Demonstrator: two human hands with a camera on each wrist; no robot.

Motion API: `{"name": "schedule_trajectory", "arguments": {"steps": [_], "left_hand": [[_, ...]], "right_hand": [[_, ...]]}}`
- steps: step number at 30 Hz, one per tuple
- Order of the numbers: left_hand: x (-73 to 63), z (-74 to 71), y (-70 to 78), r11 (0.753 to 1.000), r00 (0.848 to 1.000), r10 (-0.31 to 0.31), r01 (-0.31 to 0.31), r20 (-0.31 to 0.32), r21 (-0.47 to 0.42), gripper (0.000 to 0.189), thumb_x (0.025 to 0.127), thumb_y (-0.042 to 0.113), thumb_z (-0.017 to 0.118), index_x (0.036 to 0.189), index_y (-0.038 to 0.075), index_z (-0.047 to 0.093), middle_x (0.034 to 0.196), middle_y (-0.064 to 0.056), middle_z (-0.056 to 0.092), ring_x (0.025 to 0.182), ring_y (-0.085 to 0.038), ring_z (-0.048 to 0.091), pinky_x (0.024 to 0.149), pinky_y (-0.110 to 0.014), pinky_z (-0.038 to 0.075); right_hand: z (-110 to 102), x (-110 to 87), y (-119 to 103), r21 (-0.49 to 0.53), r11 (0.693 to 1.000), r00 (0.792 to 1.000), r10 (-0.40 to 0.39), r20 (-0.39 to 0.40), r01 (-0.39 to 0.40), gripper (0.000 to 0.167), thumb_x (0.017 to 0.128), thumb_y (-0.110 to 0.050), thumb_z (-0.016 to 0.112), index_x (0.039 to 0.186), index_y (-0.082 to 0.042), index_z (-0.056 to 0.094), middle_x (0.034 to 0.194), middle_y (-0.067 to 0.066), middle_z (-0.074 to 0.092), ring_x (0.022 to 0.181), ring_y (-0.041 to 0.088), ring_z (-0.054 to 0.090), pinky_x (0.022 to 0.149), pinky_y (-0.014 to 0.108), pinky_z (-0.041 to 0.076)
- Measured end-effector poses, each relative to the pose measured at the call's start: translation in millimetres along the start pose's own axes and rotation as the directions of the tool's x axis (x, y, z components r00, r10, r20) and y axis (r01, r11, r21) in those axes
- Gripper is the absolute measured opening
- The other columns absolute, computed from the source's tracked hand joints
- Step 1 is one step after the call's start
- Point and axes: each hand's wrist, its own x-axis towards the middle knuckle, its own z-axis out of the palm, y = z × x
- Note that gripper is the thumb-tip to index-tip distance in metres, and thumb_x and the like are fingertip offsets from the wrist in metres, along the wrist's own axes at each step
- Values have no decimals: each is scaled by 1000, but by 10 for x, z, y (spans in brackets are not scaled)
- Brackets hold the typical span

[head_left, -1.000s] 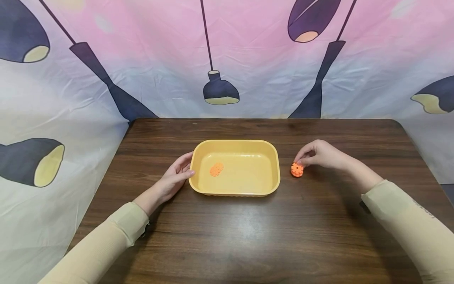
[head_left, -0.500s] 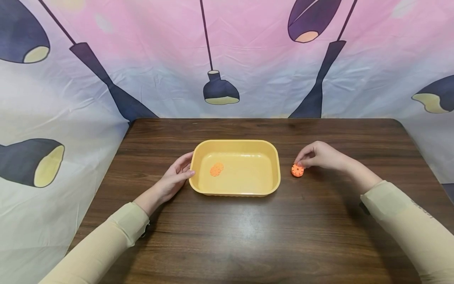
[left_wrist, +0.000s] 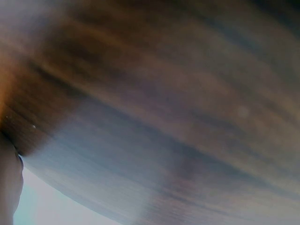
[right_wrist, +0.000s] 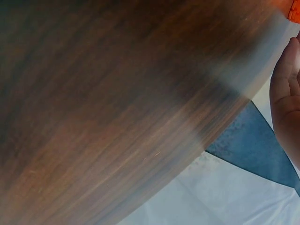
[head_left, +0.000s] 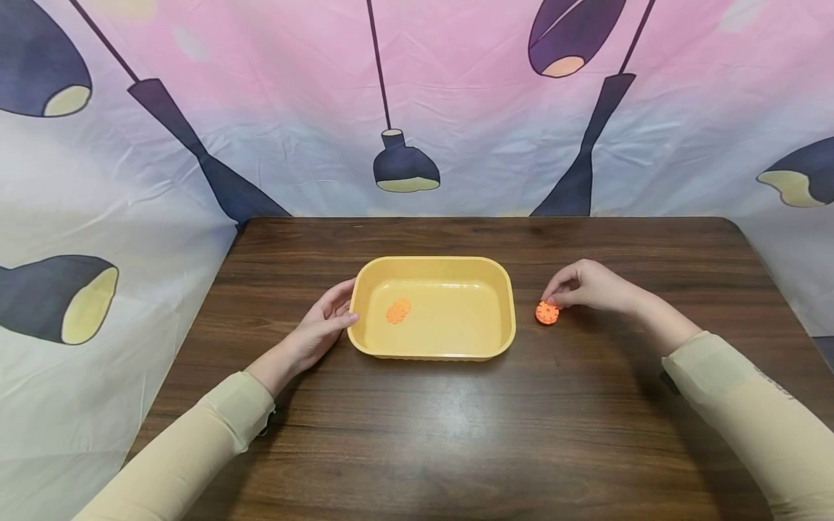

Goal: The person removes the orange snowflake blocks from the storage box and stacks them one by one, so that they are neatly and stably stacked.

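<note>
A yellow plastic tray (head_left: 433, 356) stands in the middle of the table. My left hand (head_left: 319, 325) holds its left end, thumb on the rim and fingers along the outer wall. Inside the tray, toward the left, lie orange notched discs (head_left: 394, 312) that overlap. To the right of the tray my right hand (head_left: 586, 286) pinches an orange notched disc (head_left: 547, 312) at its upper edge, with more orange showing under its face. The right wrist view catches only the edge of this orange piece (right_wrist: 294, 11), above the fingers.
The dark wood table (head_left: 456, 434) reaches back to a printed cloth (head_left: 313, 108) hanging behind it. Light-coloured sleeves (head_left: 176, 449) cover both forearms.
The orange disc in my right hand has tilted and shifted very slightly to the right. My left hand and the tray are practically still.
</note>
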Motion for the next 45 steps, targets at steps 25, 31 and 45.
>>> {"name": "schedule_trajectory", "arguments": {"steps": [25, 31, 45], "left_hand": [[3, 8, 8, 1000, 1000, -7, 7, 2, 19, 76, 100, -6, 54, 166, -5, 18, 166, -8, 34, 134, 6, 51, 111, -11, 43], [-1, 7, 7, 1000, 1000, -3, 3, 3, 19, 75, 100, -6, 54, 166, -5, 17, 163, -4, 37, 134, 6, 51, 111, -11, 43], [-7, 16, 19, 1000, 1000, -4, 4, -1, 16, 75, 100, -6, 54, 166, -5, 18, 161, -1, 38, 134, 5, 52, 110, -12, 44]], "right_hand": [[-60, 38, -71, -56, 998, 1000, 1, -26, -3, 9, 95, -5, 77, 102, -5, 82, 95, 6, 80, 79, -2, 66, 75, 18, 55], [-89, 133, -301, -83, 994, 997, -68, -40, 65, 11, 95, -6, 78, 105, -5, 82, 99, 5, 80, 85, 0, 67, 80, 18, 56], [123, 513, -783, -38, 974, 975, -222, -6, 222, 12, 95, -4, 78, 106, -5, 81, 101, 8, 80, 87, 10, 70, 81, 21, 58]]}}
